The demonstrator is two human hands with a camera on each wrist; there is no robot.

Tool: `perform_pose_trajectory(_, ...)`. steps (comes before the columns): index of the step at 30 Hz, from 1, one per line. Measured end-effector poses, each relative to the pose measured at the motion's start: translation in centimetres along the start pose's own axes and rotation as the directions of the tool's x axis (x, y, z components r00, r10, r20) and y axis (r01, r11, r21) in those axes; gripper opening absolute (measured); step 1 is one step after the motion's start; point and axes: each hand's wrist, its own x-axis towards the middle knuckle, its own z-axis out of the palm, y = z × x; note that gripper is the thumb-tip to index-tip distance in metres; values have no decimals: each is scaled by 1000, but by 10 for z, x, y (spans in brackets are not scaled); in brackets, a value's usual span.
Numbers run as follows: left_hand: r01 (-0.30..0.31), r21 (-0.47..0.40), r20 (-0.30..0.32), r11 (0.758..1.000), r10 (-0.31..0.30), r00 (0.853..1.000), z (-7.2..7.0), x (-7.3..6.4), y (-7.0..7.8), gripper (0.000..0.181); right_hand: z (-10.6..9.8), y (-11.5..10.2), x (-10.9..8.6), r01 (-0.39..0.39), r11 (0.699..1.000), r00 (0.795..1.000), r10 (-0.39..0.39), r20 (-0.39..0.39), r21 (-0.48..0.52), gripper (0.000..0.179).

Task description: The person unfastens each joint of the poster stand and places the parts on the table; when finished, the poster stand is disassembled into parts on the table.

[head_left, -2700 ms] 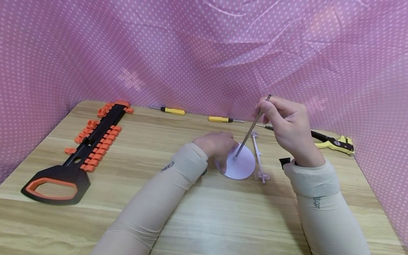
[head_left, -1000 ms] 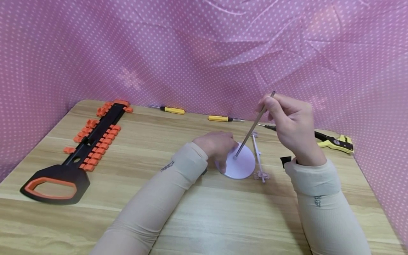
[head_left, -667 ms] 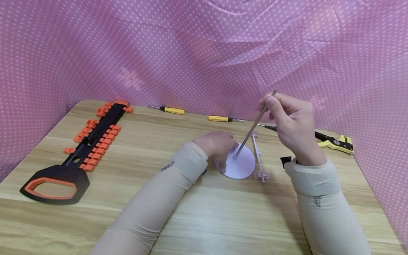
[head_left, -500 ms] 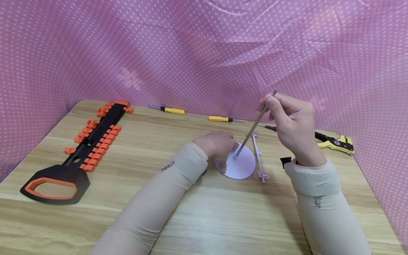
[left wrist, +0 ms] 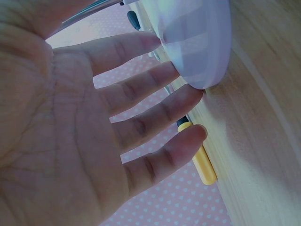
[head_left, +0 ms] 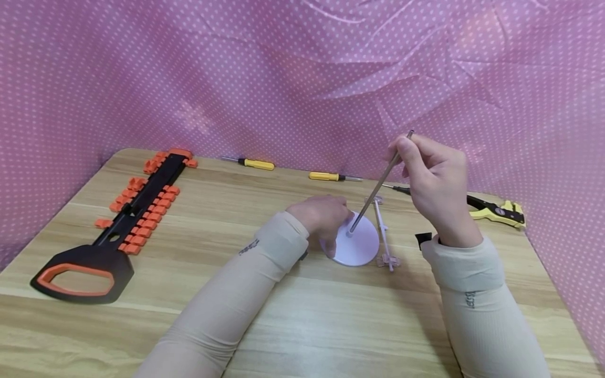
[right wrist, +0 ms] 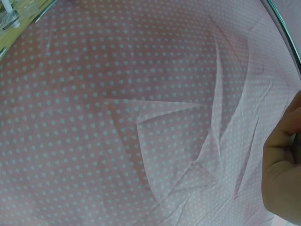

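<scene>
A round white disc (head_left: 359, 249) lies on the table, a small raised socket at its centre. My left hand (head_left: 317, 218) holds it by the left side, thumb on the near edge. In the left wrist view its extended fingers meet the rim of the disc (left wrist: 207, 47). High up, my right hand (head_left: 437, 184) pinches a thin metal rod (head_left: 378, 188) between thumb and fingers. The rod slants down to the left, its lower end at the socket. At the right wrist view's edge, part of my right hand (right wrist: 280, 183) shows.
Just right of the disc lies a white bar (head_left: 382, 228) with clear end pieces. Yellow-handled screwdrivers (head_left: 257, 164) line the back. A yellow-black plier-like tool (head_left: 501, 211) lies right. A black holder (head_left: 90, 257) with orange clips sits left. Pink dotted cloth (head_left: 283, 79) surrounds the table.
My right hand has moved up and a little right, swinging the rod's top the same way. The rod's lower end stays at the disc's centre. My left hand keeps its place.
</scene>
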Motion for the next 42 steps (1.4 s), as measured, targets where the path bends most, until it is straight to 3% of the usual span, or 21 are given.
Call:
perform_pose_trajectory(8,-7,10,-3,1000,7,1000,0,-1,0,95,0,-2,0,-49,997,998,47,-34,-53,29)
perform_pose_trajectory(21,17,-8,-1,1000,-17,1000,0,0,1,96,4,-7,-6,131,991,990,-130,47,-5,18)
perform_pose_trajectory(28,11,-13,-4,1000,-11,1000,1,0,-1,96,6,-13,-9,214,975,975,-210,67,-58,15)
perform_pose_trajectory(34,12,-26,-6,1000,-12,1000,1,-1,-1,95,8,-17,-10,238,970,971,-236,41,-55,13)
perform_pose_trajectory(42,3,-3,-3,1000,-3,1000,-1,-1,-1,96,7,-16,-8,215,974,976,-216,0,-66,16)
